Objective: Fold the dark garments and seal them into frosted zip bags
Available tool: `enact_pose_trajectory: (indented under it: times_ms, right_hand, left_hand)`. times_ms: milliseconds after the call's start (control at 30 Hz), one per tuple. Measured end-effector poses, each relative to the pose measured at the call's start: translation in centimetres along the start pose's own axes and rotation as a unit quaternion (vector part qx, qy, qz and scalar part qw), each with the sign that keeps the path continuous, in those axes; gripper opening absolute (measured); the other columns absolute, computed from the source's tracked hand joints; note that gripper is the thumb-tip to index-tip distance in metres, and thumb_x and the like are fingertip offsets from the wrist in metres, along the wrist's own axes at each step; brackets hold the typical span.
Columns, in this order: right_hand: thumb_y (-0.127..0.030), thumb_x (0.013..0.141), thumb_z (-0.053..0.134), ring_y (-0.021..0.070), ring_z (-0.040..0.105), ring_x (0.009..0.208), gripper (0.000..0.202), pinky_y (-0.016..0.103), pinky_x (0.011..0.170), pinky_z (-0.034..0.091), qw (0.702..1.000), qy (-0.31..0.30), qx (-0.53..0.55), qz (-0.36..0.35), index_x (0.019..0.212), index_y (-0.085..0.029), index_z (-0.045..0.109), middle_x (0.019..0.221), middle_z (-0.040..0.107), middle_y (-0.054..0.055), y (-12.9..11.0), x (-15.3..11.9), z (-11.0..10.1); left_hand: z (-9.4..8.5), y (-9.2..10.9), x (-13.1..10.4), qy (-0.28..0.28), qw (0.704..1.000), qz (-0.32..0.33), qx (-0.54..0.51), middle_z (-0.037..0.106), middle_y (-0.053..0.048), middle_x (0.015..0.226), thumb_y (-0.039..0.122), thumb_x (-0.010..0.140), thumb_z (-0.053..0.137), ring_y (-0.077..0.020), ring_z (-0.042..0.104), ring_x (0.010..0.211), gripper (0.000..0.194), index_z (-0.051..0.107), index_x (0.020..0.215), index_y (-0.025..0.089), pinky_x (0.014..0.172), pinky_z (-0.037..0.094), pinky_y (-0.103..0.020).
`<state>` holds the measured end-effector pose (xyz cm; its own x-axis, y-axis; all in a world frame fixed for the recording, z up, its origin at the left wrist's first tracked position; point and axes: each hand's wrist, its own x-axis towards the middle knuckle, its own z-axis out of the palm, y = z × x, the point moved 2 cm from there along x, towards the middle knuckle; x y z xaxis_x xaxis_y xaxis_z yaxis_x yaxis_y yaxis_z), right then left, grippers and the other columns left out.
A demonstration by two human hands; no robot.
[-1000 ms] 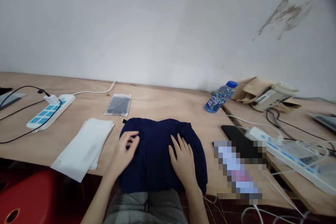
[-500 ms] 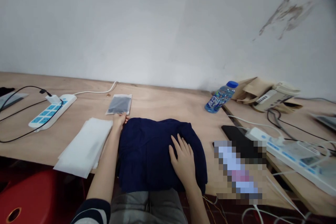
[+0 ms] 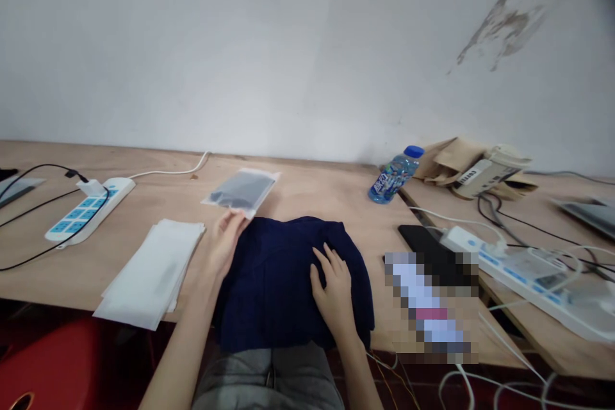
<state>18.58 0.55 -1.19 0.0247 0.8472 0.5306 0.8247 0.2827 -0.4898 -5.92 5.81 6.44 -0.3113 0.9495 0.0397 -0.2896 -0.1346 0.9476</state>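
Observation:
A frosted plastic bag [image 3: 244,189] with something dark and flat inside is pinched at its near corner by my left hand [image 3: 227,237]. The bag is tilted, raised off the table beyond the cloth. Dark navy folded cloth [image 3: 273,288] lies at the table's front edge, partly over my lap. My right hand [image 3: 332,291] rests flat on its right half, fingers spread. Left of my left forearm is a stack of frosted white bags [image 3: 152,272].
On the left lies a power strip [image 3: 91,211] with cables. A blue-capped bottle [image 3: 396,174] leans at the back right, near brown paper packaging [image 3: 446,160] and a cup [image 3: 492,170]. A blurred-out phone-like object [image 3: 427,307] and another power strip [image 3: 519,278] are at right.
My left hand has lifted the frosted bag off the table and moved it to the right. My right hand stays on the navy cloth. The view has shifted slightly.

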Motion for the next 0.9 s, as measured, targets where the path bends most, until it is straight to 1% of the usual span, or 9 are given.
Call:
enact_pose_trajectory:
  times_ms: [67, 133, 200, 267, 333, 367, 533, 700, 900]
  right_hand:
    - [-0.037, 0.094, 0.042, 0.0296, 0.055, 0.118, 0.034, 0.051, 0.1, 0.043, 0.996, 0.057, 0.061, 0.042, 0.111, -0.02, 0.065, 0.123, 0.064, 0.014, -1.4, 0.0, -1.8]
    - [-0.039, 0.092, 0.047, 0.0261, 0.063, 0.098, 0.029, 0.042, 0.089, 0.05, 0.985, 0.064, 0.126, 0.101, 0.101, -0.02, 0.066, 0.103, 0.069, 0.012, -3.3, -0.2, -3.5]
    - [-0.044, 0.091, 0.051, 0.0214, 0.065, 0.074, 0.029, 0.032, 0.068, 0.052, 0.963, -0.01, 0.21, 0.171, 0.09, -0.019, 0.066, 0.081, 0.069, 0.008, -5.4, -0.5, -4.4]
    - [-0.048, 0.089, 0.054, 0.0177, 0.061, 0.06, 0.033, 0.027, 0.054, 0.047, 0.925, -0.127, 0.288, 0.212, 0.079, -0.019, 0.065, 0.069, 0.066, 0.005, -7.3, -1.1, -4.4]
    - [-0.051, 0.088, 0.054, 0.0145, 0.056, 0.052, 0.037, 0.024, 0.048, 0.042, 0.884, -0.218, 0.344, 0.23, 0.073, -0.018, 0.063, 0.064, 0.064, 0.003, -8.5, -1.8, -3.7]
    - [-0.052, 0.088, 0.054, 0.0131, 0.054, 0.05, 0.038, 0.023, 0.046, 0.04, 0.869, -0.24, 0.361, 0.237, 0.072, -0.018, 0.062, 0.063, 0.062, 0.002, -8.8, -2.1, -3.3]
    - [-0.054, 0.085, 0.056, 0.01, 0.048, 0.046, 0.038, 0.02, 0.042, 0.036, 0.839, -0.246, 0.41, 0.261, 0.069, -0.019, 0.056, 0.059, 0.054, -0.002, -8.6, -2.6, -1.4]
    - [-0.055, 0.082, 0.058, 0.0102, 0.048, 0.044, 0.04, 0.021, 0.041, 0.035, 0.842, -0.216, 0.417, 0.265, 0.067, -0.018, 0.056, 0.055, 0.054, -0.002, -7.4, -0.9, -0.3]
    - [-0.048, 0.079, 0.06, 0.011, 0.05, 0.047, 0.034, 0.021, 0.044, 0.037, 0.872, -0.156, 0.389, 0.254, 0.065, -0.017, 0.058, 0.055, 0.054, -0.001, -4.4, 4.1, -0.9]
  left_hand:
    - [0.6, -0.4, -4.1, -0.025, 0.998, 0.011, 0.055, 0.07, -0.003, 0.089, 0.04, 0.077, 0.066, -0.0189, 0.065, 0.095, 0.022, 0.065, 0.082, 0.019, 0.09, 0.051, -0.031]
    - [1.0, -1.2, -7.8, -0.053, 0.993, -0.005, 0.104, 0.07, -0.003, 0.091, 0.04, 0.081, 0.065, -0.0193, 0.065, 0.098, 0.021, 0.066, 0.088, 0.02, 0.09, 0.05, -0.029]
    - [1.1, -2.1, -10.7, -0.07, 0.991, -0.022, 0.116, 0.069, -0.004, 0.091, 0.042, 0.083, 0.062, -0.0194, 0.065, 0.095, 0.022, 0.066, 0.089, 0.021, 0.088, 0.051, -0.028]
    - [1.0, -3.0, -12.5, -0.073, 0.99, -0.041, 0.114, 0.07, -0.005, 0.09, 0.043, 0.084, 0.061, -0.0196, 0.066, 0.092, 0.023, 0.065, 0.09, 0.021, 0.085, 0.052, -0.028]
    - [0.8, -3.8, -13.5, -0.077, 0.989, -0.051, 0.114, 0.069, -0.004, 0.087, 0.044, 0.085, 0.061, -0.0192, 0.066, 0.087, 0.023, 0.065, 0.09, 0.022, 0.081, 0.052, -0.027]
    - [0.8, -4.1, -13.7, -0.081, 0.989, -0.052, 0.116, 0.068, -0.004, 0.085, 0.044, 0.085, 0.06, -0.0187, 0.065, 0.085, 0.023, 0.064, 0.09, 0.022, 0.079, 0.052, -0.027]
    - [0.3, -5.1, -13.7, -0.061, 0.989, -0.055, 0.125, 0.062, -0.002, 0.075, 0.047, 0.083, 0.062, -0.0168, 0.061, 0.074, 0.026, 0.062, 0.08, 0.021, 0.072, 0.05, -0.025]
    - [0.2, -5.5, -14.6, -0.003, 0.989, -0.056, 0.137, 0.053, 0.0, 0.065, 0.05, 0.08, 0.061, -0.0142, 0.052, 0.064, 0.034, 0.057, 0.067, 0.019, 0.062, 0.046, -0.023]
    - [-0.6, -5.5, -16.5, -0.016, 0.987, -0.065, 0.148, 0.048, 0.0, 0.065, 0.05, 0.08, 0.061, -0.0126, 0.047, 0.063, 0.038, 0.057, 0.064, 0.016, 0.061, 0.044, -0.021]
